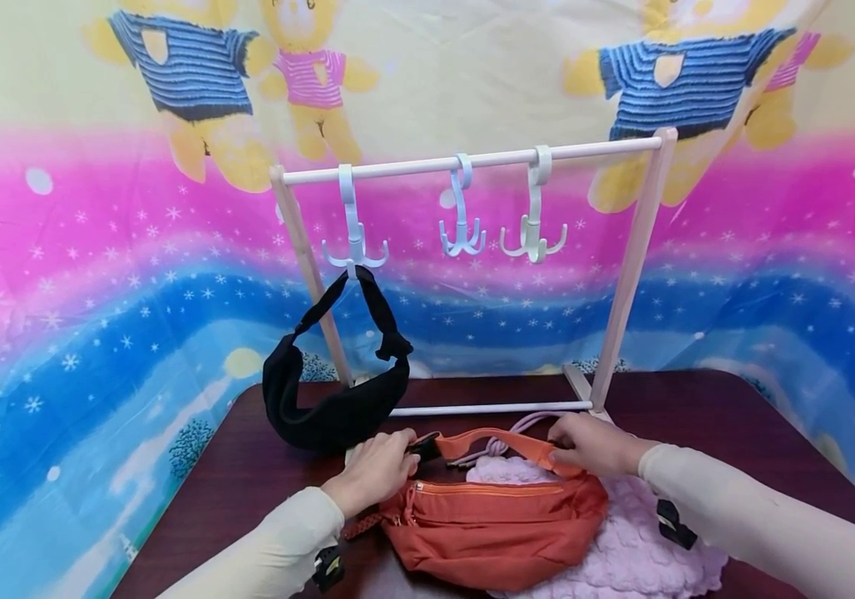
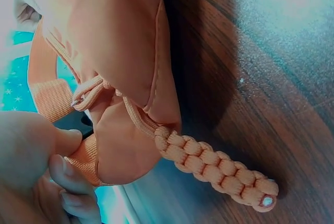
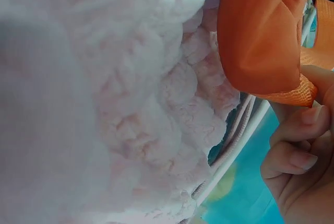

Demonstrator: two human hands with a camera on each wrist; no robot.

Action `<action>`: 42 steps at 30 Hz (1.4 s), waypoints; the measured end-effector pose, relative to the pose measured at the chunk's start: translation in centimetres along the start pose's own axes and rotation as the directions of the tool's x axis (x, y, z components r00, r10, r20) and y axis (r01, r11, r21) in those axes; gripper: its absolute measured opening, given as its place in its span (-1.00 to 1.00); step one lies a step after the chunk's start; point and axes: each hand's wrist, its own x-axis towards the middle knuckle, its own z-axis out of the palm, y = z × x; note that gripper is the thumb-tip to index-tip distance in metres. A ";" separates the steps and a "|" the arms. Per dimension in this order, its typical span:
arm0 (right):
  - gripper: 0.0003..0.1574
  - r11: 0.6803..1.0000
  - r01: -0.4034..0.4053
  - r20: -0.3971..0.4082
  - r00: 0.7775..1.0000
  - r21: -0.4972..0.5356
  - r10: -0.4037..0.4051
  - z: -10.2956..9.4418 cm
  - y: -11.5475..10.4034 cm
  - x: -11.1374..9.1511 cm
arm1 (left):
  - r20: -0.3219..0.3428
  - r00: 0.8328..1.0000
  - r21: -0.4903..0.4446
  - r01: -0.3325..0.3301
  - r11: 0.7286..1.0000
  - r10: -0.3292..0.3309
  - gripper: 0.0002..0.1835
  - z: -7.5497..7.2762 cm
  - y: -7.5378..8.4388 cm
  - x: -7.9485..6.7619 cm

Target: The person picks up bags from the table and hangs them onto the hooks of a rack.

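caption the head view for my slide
Left hand and right hand gripping orange bag by its strap; black bag hanging from hook.

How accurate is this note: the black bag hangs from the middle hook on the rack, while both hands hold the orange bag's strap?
One slip: the black bag hangs from the left hook, not the middle hook, as the head view shows. The left grip and right grip do hold the orange bag by its strap.
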 end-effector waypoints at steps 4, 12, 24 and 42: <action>-0.72 1.000 0.000 -0.032 0.999 -0.022 0.000 -0.1 -0.1 0.0 | -0.006 1.000 0.003 0.020 1.000 -0.020 -0.91 -0.2 0.1 0.0; -0.80 0.997 -0.033 -0.122 0.992 -0.076 0.024 -0.2 -0.6 -0.1 | -0.025 1.000 -0.004 0.016 1.000 -0.016 -0.90 -0.4 0.2 0.0; -0.81 1.000 -0.008 -0.130 0.992 -0.007 0.007 -0.7 -0.6 0.0 | -0.068 0.998 -0.006 -0.002 1.000 0.002 -0.90 -0.7 0.3 0.3; -0.79 1.000 0.007 -0.140 0.990 0.013 -0.005 -1.2 -1.1 0.0 | -0.119 0.993 -0.024 -0.027 0.999 0.024 -0.93 -1.3 0.5 0.3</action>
